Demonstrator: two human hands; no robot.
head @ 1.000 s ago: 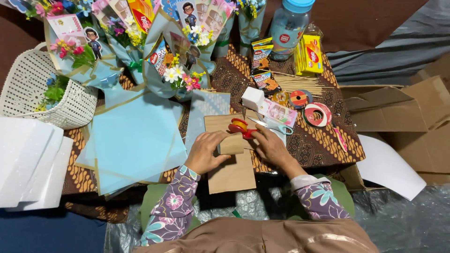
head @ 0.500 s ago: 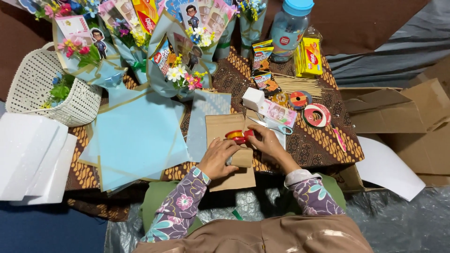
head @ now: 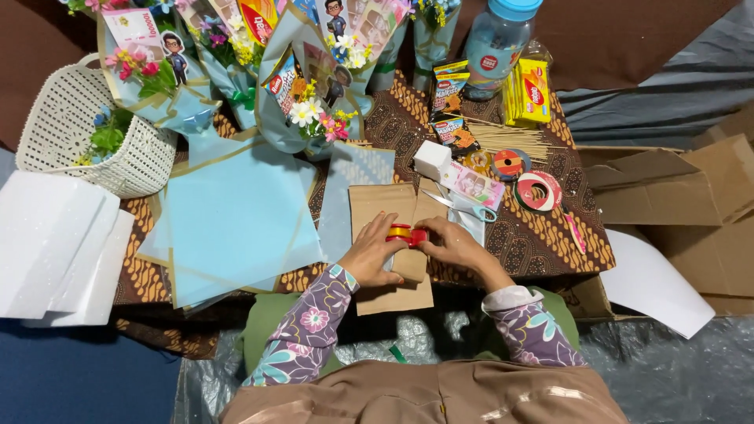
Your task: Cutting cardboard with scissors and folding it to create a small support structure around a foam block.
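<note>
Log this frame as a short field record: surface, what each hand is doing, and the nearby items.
surface: low table with brown patterned cloth
left hand: resting on brown cardboard piece, fingertips at a red and yellow tape dispenser
right hand: gripping the tape dispenser from the other side
near right: scissors, tape rolls, bamboo skewers
near left: light blue wrapping sheets, white woven basket
back: wrapped bouquets, plastic jar

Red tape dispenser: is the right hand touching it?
Touching. The head view shows the right hand with its fingers closed against the red tape dispenser, no gap between them, above the brown cardboard piece.
</note>
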